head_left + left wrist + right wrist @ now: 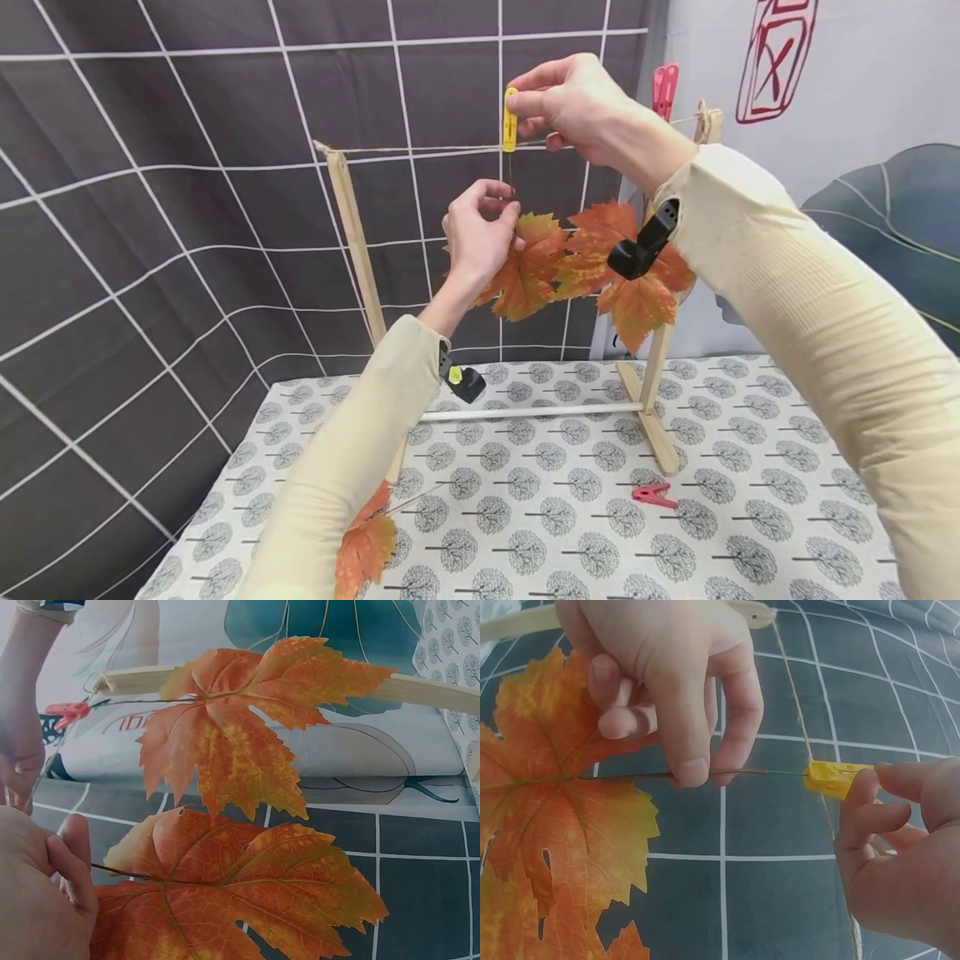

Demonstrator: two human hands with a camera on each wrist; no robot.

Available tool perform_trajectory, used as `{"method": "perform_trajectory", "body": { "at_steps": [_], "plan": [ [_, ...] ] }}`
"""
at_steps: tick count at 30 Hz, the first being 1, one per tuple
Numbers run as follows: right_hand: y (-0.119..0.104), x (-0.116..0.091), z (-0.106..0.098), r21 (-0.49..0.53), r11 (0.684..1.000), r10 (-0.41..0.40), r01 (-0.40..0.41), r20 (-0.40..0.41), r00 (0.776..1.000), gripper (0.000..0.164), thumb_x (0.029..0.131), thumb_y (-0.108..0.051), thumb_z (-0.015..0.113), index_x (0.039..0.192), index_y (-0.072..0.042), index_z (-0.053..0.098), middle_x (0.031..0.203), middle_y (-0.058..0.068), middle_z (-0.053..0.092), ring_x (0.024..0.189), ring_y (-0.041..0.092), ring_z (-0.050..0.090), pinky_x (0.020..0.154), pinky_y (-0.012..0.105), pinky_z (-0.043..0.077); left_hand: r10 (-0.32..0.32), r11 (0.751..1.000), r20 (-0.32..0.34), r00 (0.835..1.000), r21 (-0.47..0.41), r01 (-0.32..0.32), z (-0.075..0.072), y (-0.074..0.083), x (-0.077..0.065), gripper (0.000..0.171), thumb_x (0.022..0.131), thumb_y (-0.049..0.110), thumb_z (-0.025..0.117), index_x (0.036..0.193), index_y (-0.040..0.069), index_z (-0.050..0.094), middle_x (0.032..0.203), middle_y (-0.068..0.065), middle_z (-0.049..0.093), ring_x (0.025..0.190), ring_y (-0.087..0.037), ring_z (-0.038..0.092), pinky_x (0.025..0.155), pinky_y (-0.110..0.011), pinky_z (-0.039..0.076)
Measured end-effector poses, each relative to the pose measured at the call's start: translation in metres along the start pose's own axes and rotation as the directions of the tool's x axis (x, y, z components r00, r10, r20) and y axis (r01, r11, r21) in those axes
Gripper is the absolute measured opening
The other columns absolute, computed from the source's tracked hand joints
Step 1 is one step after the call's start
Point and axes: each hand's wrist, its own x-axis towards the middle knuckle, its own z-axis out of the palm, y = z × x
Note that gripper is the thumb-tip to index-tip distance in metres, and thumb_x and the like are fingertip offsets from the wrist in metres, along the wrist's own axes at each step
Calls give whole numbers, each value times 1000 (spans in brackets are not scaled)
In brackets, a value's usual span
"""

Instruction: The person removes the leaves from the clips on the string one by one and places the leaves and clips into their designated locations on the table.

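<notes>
Orange leaf sits below the string; I have the left hand pinching its stem, apparently to steady it, the right hand gripping the yellow clip where stem meets string. Beyond, a pink clip holds another leaf.

Through the head camera I look forward and down from in front of the yellow plastic clothespin, well back from it. My left wrist view, turned sideways, looks from below the clothespin at two orange, lobed leaves close up. My right wrist view, also sideways, faces the clothespin from nearby; the head view shares it.
</notes>
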Motion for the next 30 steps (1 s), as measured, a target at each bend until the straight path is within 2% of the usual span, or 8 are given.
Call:
{"method": "perform_trajectory", "body": {
  "at_steps": [5,8,11,17,21,30],
  "plan": [
    [1,-1,0,-19,1000,-18,18,7,1000,40,95,-16,70,133,-5,61,97,4,60,77,14,57,50,21,39,6,1000,-4,1000,15,-5,-2,-1,1,11,92,7,70,102,6,70,83,-3,69,50,-14,66,82,-27,51],
    [1,-1,0,-18,999,-34,34,-1,999,39,94,-15,70,131,-5,62,95,5,58,77,14,54,51,21,39,14,1000,-5,1000,21,-13,-3,-1,1,11,92,7,70,103,5,70,84,-4,69,50,-14,66,90,-26,48],
    [2,-1,1,-32,998,-52,51,-13,999,35,94,-15,70,128,-5,64,91,5,59,75,14,54,51,21,39,10,1000,-5,1000,18,-10,-3,-1,1,10,92,7,70,102,6,71,84,-4,69,49,-14,66,84,-25,51],
    [5,-2,2,-50,996,-81,79,-45,996,25,95,-16,70,119,-9,68,93,3,61,73,14,53,51,22,38,14,1000,-8,1000,14,-14,-4,-1,1,10,91,6,69,101,6,71,83,-4,69,48,-14,65,60,-24,54],
    [5,-2,2,-41,995,-91,88,-79,993,22,95,-16,70,116,-10,68,95,2,62,71,14,52,51,22,38,18,1000,-5,1000,11,-18,-5,-2,1,11,91,6,69,102,4,71,83,-4,69,48,-14,65,59,-23,53],
    [4,0,2,53,993,-96,104,-132,987,17,93,-10,71,110,-8,70,84,2,59,62,13,44,44,20,33,26,999,-5,1000,24,-26,-7,-5,2,12,92,8,68,103,5,72,84,-4,69,49,-14,65,56,-23,52]
  ]
}}
